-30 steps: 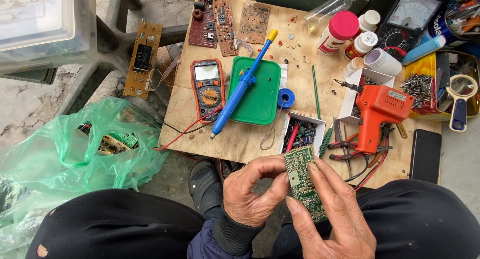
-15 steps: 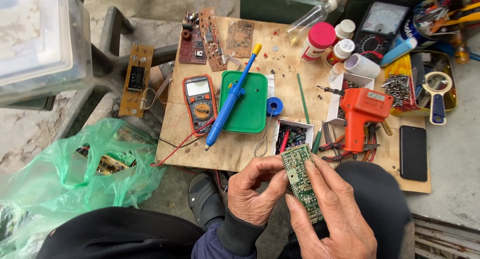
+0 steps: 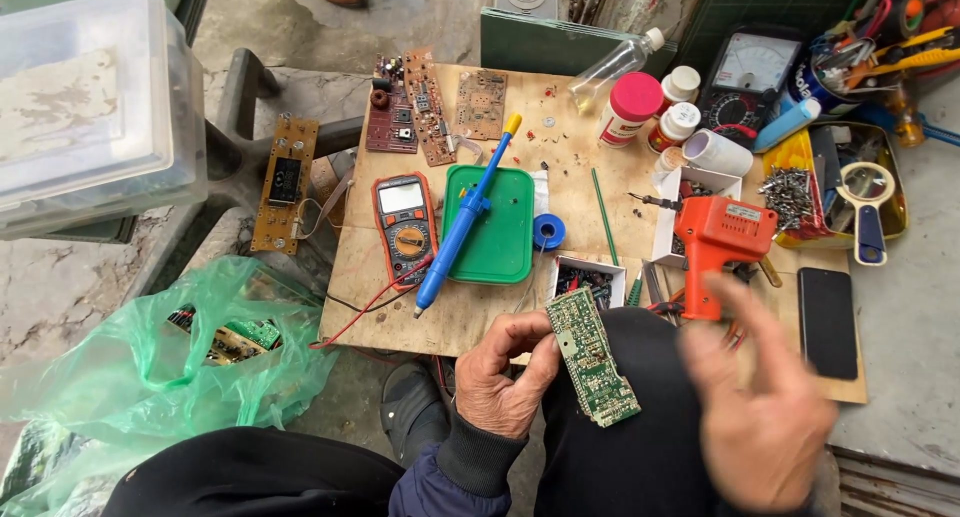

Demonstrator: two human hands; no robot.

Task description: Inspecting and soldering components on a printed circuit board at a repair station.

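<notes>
A green circuit board (image 3: 592, 356) is pinched in the left hand (image 3: 505, 375); the right hand (image 3: 765, 412), blurred, is off it, empty. The orange soldering gun (image 3: 722, 239) lies untouched.

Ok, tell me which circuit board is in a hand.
The long green board, pinched by the left hand over the lap; the brown boards lie loose on the table.

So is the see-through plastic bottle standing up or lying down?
Lying down. The clear plastic bottle rests on its side at the far edge of the wooden board, its white cap pointing up-right.
</notes>
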